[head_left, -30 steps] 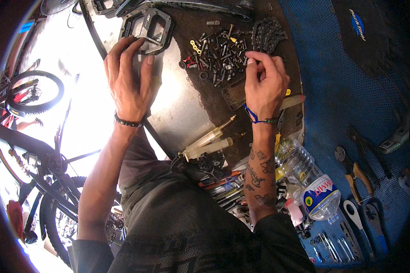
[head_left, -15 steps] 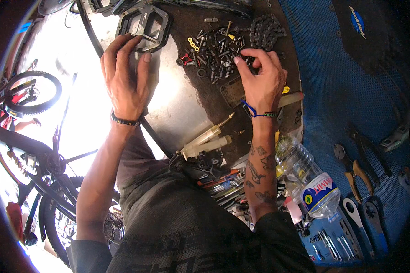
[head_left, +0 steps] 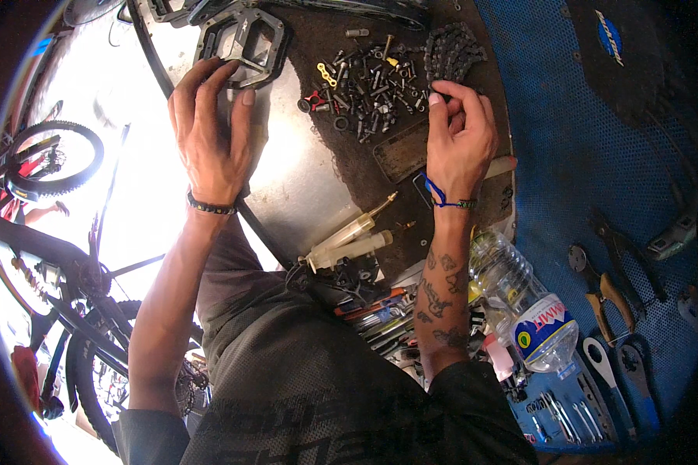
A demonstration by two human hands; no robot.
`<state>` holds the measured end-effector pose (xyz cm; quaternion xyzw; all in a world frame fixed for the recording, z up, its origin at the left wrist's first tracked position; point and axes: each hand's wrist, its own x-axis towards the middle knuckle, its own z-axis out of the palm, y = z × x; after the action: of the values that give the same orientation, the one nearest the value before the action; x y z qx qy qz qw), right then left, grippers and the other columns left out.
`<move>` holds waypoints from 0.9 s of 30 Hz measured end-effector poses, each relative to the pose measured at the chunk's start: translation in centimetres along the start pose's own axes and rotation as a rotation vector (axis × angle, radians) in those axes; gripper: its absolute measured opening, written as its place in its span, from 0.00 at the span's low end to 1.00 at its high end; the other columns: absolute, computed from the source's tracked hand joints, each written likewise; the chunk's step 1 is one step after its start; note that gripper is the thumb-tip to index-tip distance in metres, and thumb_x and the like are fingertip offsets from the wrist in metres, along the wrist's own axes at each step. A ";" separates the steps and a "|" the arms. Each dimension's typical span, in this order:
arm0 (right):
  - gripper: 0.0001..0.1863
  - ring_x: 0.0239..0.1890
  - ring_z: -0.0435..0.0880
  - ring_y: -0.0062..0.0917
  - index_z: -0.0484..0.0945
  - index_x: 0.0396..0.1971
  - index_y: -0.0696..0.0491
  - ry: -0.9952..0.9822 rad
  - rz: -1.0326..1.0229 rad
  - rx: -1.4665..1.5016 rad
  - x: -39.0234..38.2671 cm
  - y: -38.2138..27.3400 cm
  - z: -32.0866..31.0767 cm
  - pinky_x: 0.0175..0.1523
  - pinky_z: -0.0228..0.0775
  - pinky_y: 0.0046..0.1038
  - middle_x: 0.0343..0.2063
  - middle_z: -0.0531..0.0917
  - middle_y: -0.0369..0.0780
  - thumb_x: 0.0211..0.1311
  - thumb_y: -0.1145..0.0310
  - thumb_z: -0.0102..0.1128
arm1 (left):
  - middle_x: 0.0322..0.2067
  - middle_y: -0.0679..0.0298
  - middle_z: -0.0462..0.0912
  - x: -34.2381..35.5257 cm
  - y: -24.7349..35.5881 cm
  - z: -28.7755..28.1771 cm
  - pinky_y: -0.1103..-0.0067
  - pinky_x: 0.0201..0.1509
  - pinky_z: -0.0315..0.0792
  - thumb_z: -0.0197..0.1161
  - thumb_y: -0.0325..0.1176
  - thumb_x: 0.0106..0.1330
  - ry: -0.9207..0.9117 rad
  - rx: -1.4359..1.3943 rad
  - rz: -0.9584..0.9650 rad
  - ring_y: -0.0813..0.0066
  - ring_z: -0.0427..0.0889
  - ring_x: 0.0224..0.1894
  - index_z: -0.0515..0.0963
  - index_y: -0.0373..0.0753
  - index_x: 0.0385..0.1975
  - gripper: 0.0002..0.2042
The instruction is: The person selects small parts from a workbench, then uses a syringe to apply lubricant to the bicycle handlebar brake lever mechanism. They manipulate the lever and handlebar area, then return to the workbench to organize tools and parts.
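My left hand (head_left: 211,136) has its fingers apart, with the fingertips at the near edge of a black flat bike pedal (head_left: 274,58). Whether they press on it is hard to tell. Thumb and forefinger of my right hand (head_left: 461,143) are pinched together, just right of a heap of small bolts and hardware (head_left: 376,89). What the pinch holds, if anything, is too small to make out. A dark coiled bike chain (head_left: 451,50) lies just beyond that hand. In the heap are a yellow chain-link-shaped piece (head_left: 327,74) and a red part (head_left: 315,99).
Two syringe-like tubes (head_left: 349,240) lie nearer my body, above a row of tools (head_left: 380,314). On the right, a clear plastic bottle (head_left: 520,287) lies by a blue mat (head_left: 551,178) with pliers (head_left: 603,294) and wrenches. Bikes (head_left: 62,287) stand at left.
My right hand has moved right, away from the heap and towards the chain, and its thumb and forefinger have drawn together. My left hand stays by the pedal.
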<state>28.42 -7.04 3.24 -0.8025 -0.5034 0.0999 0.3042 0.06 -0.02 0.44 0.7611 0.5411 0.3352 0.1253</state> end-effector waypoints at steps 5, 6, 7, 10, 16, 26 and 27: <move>0.09 0.30 0.76 0.26 0.87 0.46 0.45 0.010 0.071 -0.014 -0.5 0.5 -0.8 0.45 0.67 0.35 0.32 0.79 0.32 0.68 0.69 0.69 | 0.63 0.54 0.81 0.0 0.2 -0.1 0.62 0.71 0.71 0.67 0.32 0.74 -0.005 -0.008 -0.010 0.53 0.78 0.66 0.84 0.41 0.60 0.16; 0.10 0.30 0.75 0.25 0.88 0.46 0.44 -0.008 0.084 0.009 -0.6 0.3 -1.0 0.45 0.67 0.35 0.33 0.78 0.32 0.67 0.70 0.69 | 0.63 0.54 0.80 0.0 0.1 0.0 0.61 0.70 0.72 0.67 0.32 0.74 -0.002 -0.007 -0.004 0.52 0.77 0.66 0.84 0.41 0.60 0.16; 0.10 0.31 0.75 0.25 0.88 0.46 0.44 -0.025 0.056 0.013 -0.7 0.2 -0.9 0.46 0.67 0.35 0.33 0.78 0.32 0.67 0.69 0.69 | 0.62 0.53 0.80 0.0 -0.2 0.0 0.61 0.70 0.72 0.68 0.33 0.73 0.000 -0.006 0.001 0.52 0.77 0.66 0.83 0.41 0.59 0.16; 0.08 0.35 0.79 0.29 0.88 0.44 0.43 -0.101 0.017 -0.004 -1.1 -0.7 -0.5 0.50 0.66 0.37 0.35 0.80 0.34 0.65 0.67 0.72 | 0.62 0.53 0.79 0.0 -0.2 0.0 0.60 0.69 0.72 0.68 0.34 0.73 -0.002 -0.005 0.004 0.51 0.77 0.65 0.83 0.41 0.59 0.16; 0.07 0.43 0.83 0.33 0.89 0.40 0.42 -0.125 -0.090 -0.099 -0.4 -1.1 1.1 0.52 0.66 0.39 0.36 0.82 0.35 0.63 0.64 0.75 | 0.62 0.53 0.79 0.0 -0.2 0.2 0.60 0.70 0.72 0.68 0.34 0.73 0.004 0.005 0.009 0.50 0.77 0.65 0.83 0.41 0.59 0.17; 0.07 0.39 0.84 0.29 0.88 0.37 0.44 -0.314 -0.050 -0.105 1.2 -0.7 0.7 0.52 0.66 0.38 0.33 0.82 0.33 0.61 0.62 0.76 | 0.62 0.53 0.79 -0.1 -0.2 0.0 0.59 0.69 0.73 0.68 0.33 0.72 0.006 -0.010 -0.002 0.50 0.77 0.65 0.83 0.41 0.59 0.17; 0.07 0.39 0.84 0.29 0.88 0.37 0.44 -0.326 -0.044 -0.104 1.3 -0.7 0.6 0.52 0.66 0.38 0.33 0.82 0.33 0.62 0.62 0.76 | 0.62 0.53 0.79 -0.1 -0.2 0.0 0.59 0.69 0.73 0.68 0.33 0.72 0.003 -0.007 -0.001 0.50 0.77 0.65 0.83 0.41 0.59 0.17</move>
<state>28.23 -5.51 3.34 -0.7793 -0.5679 0.1957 0.1787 -0.09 0.01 0.31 0.7599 0.5403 0.3382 0.1274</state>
